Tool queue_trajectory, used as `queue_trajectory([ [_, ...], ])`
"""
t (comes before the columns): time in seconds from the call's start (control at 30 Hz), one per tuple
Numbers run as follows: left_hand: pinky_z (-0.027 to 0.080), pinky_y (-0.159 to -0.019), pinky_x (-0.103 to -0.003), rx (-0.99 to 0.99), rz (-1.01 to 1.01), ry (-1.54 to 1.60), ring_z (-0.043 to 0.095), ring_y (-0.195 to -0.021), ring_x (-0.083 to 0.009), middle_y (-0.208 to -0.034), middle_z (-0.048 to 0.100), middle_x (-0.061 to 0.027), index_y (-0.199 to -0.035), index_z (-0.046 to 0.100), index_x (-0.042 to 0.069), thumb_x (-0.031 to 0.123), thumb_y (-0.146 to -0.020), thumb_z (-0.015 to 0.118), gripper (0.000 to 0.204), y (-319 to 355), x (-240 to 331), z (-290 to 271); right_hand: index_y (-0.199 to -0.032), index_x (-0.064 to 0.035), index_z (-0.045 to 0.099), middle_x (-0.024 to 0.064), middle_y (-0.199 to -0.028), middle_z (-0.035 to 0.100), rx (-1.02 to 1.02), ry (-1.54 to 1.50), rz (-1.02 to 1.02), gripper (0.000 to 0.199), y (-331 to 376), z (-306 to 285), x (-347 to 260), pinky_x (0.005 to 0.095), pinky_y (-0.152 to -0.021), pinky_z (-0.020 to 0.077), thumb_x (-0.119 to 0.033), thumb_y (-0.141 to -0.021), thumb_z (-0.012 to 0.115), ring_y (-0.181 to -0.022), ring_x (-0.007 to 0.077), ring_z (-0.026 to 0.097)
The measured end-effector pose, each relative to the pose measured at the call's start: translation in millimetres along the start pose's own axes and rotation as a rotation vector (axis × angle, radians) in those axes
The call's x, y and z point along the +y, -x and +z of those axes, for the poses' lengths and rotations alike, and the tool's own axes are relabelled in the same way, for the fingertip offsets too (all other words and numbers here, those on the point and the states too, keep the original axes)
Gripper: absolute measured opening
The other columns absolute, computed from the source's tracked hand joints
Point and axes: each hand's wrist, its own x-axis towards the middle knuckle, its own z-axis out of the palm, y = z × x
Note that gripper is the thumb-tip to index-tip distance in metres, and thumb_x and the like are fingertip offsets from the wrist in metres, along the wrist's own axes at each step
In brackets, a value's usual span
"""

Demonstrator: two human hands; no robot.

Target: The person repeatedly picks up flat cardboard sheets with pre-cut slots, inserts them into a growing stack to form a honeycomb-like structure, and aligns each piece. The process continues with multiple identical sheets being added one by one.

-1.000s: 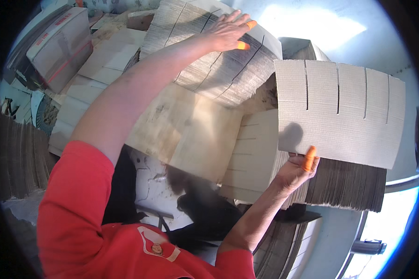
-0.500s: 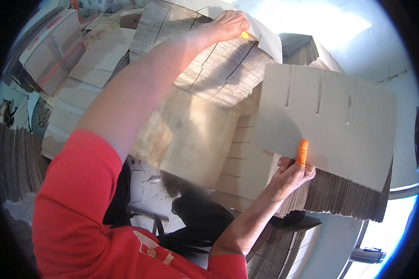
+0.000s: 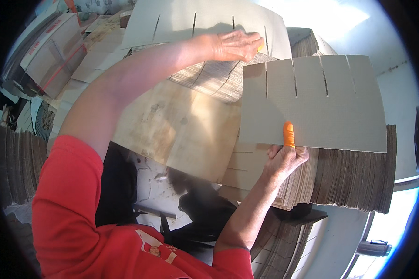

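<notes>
My right hand (image 3: 284, 158), an orange finger cot on its thumb, pinches the lower edge of a slotted cardboard sheet (image 3: 321, 107) and holds it above a thick stack of cut cardboard (image 3: 354, 176). My left hand (image 3: 237, 44) reaches far forward and grips another slotted cardboard sheet (image 3: 195, 23) lifted over a second stack (image 3: 209, 79); an orange fingertip cover shows at its far side. A worn brown board (image 3: 181, 130) lies between the two stacks. My red sleeve fills the lower left.
White boxes with red tape (image 3: 51, 56) and flat cardboard pieces (image 3: 88, 65) lie at the upper left. A tall pile of cardboard edges (image 3: 14, 167) stands at the left. A dark chair or frame (image 3: 205, 209) sits below the board, and a pale wall (image 3: 386, 56) is at right.
The right hand has swung its slotted sheet up and level over the right stack. The left hand has pulled a sheet up off the far stack, lifting it toward the top of the view.
</notes>
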Motion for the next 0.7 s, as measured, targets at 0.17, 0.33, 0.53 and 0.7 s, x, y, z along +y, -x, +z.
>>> queue_trajectory([
  [0.17,0.053,-0.054,-0.021,-0.005,0.024,-0.037,0.051,-0.087,-0.0178,-0.092,0.049,-0.0088,-0.075,0.065,-0.005,0.005,-0.068,0.062,0.012,13,20,2,-0.08,0.0025,0.066,0.0017,-0.057,0.048,-0.01,0.056,0.021,0.027,-1,0,3,0.0227,-0.031,0.024,0.008,-0.079,0.039,-0.038,0.0038,0.034],
  [0.33,0.055,-0.057,-0.023,-0.012,0.033,0.036,0.052,-0.089,-0.0198,-0.09,0.051,-0.0109,-0.081,0.067,-0.008,0.006,-0.067,0.063,0.02,19,42,-5,-0.072,-0.0001,0.058,0.0004,-0.055,0.044,-0.04,0.103,0.01,0.024,0,1,9,0.0234,-0.031,0.0264,0.009,-0.075,0.036,-0.038,0.0048,0.035],
  [0.53,0.059,-0.059,-0.029,0.045,0.087,0.241,0.056,-0.105,-0.0278,-0.116,0.059,-0.027,-0.087,0.068,-0.013,0.008,-0.068,0.066,0.028,27,82,-21,-0.054,-0.0075,0.034,-0.0023,-0.049,0.034,-0.02,0.151,-0.018,0.024,1,6,13,0.0236,-0.031,0.0268,0.007,-0.073,0.037,-0.036,0.0058,0.033],
  [0.7,0.06,-0.061,-0.027,0.031,0.083,0.405,0.058,-0.101,-0.0286,-0.111,0.06,-0.0271,-0.086,0.067,-0.013,0.008,-0.068,0.066,0.029,31,105,-51,-0.059,-0.0051,0.042,-0.0023,-0.05,0.036,0.014,0.214,0.012,0.019,2,3,13,0.0228,-0.032,0.0262,0.007,-0.072,0.036,-0.037,0.0048,0.03],
])
